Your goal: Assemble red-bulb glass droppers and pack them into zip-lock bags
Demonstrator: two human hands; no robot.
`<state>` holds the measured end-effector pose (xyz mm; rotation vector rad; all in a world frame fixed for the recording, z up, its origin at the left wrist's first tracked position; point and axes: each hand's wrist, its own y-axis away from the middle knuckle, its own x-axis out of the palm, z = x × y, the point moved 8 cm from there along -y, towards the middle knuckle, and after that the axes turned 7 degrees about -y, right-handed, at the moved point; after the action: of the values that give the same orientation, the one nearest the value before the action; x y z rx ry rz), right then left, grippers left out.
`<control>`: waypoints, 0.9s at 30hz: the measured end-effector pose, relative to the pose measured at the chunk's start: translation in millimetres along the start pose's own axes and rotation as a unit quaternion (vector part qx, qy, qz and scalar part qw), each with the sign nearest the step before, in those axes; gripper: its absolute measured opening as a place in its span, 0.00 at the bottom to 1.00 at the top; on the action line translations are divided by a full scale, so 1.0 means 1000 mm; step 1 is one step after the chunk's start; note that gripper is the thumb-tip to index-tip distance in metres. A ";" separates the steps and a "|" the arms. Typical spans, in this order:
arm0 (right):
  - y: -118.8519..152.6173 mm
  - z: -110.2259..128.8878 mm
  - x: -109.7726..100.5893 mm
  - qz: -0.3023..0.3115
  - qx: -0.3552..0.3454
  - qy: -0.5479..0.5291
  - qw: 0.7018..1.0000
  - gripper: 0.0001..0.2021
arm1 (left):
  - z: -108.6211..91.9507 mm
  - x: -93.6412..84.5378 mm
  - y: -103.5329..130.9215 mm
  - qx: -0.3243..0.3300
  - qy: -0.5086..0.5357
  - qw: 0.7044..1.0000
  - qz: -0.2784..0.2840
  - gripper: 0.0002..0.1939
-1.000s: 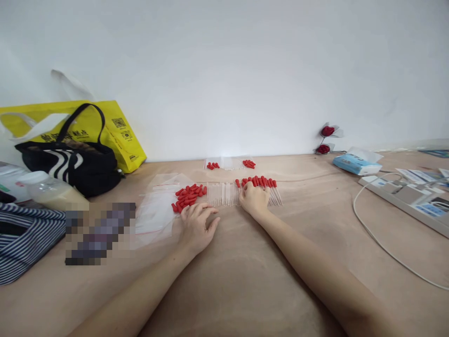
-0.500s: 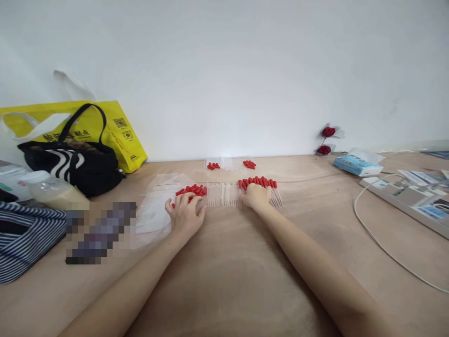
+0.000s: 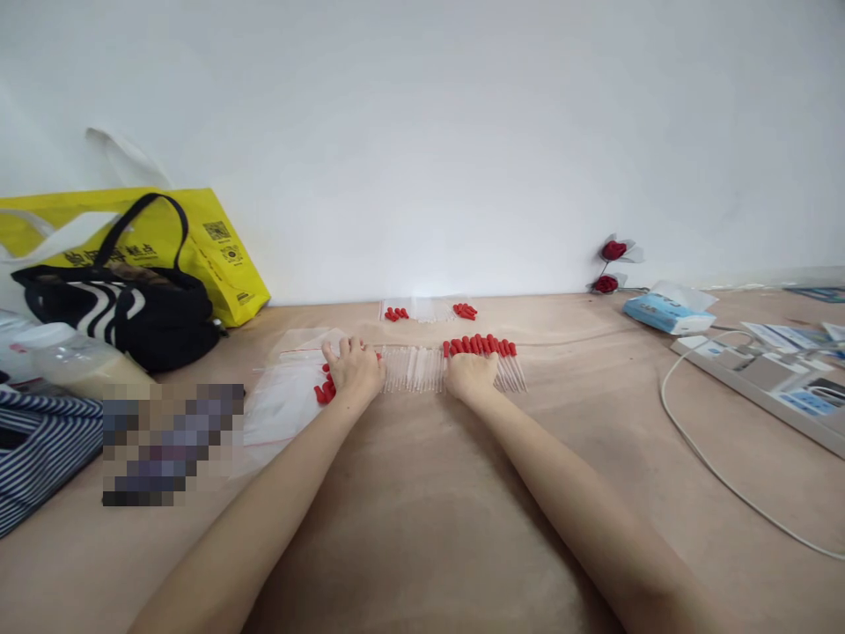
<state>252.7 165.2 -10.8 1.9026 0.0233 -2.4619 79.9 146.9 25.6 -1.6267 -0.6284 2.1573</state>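
Note:
My left hand [image 3: 356, 372] lies over a pile of red rubber bulbs [image 3: 326, 392], its fingers spread; several bulbs show at its left side. The bulbs rest on clear plastic zip bags [image 3: 281, 401]. Between my hands is a row of thin clear dropper tubes [image 3: 415, 370] without bulbs. My right hand [image 3: 472, 374] is curled over the left part of a row of droppers with red bulbs [image 3: 485, 343], their clear tubes [image 3: 513, 377] pointing towards me. What its fingertips grip is hidden beneath the hand.
By the wall lies another clear bag [image 3: 429, 308] with small groups of red bulbs [image 3: 466, 311]. On the left are a yellow bag [image 3: 228, 286], a black bag [image 3: 165, 321] and a bottle [image 3: 92, 361]. A tissue pack [image 3: 666, 313], power strip [image 3: 745, 374] and white cable [image 3: 700, 471] are right.
My left hand has shifted right and farther over the bulb pile, its fingers spreading and uncovering bulbs at its left. My right hand stays at the capped droppers, and the view has turned slightly.

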 end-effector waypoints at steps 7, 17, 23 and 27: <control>0.027 -0.016 -0.022 -0.018 -0.050 0.007 0.999 0.14 | -0.004 -0.042 0.027 0.027 0.070 0.994 -0.077 0.10; 0.096 -0.029 -0.011 -0.005 -0.306 0.043 0.951 0.11 | -0.024 -0.057 0.102 0.134 0.278 0.949 0.065 0.06; 0.090 -0.032 -0.015 -0.040 -0.283 -0.072 0.956 0.12 | -0.030 -0.056 0.103 0.142 0.274 0.948 0.072 0.11; 0.081 -0.034 -0.007 -0.052 -0.243 -0.144 0.958 0.11 | -0.038 -0.053 0.102 0.155 0.271 0.948 0.063 0.08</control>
<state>289.8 85.6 -11.9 1.3651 0.6678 -2.4649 128.3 38.2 2.3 -1.9861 -0.0182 1.6524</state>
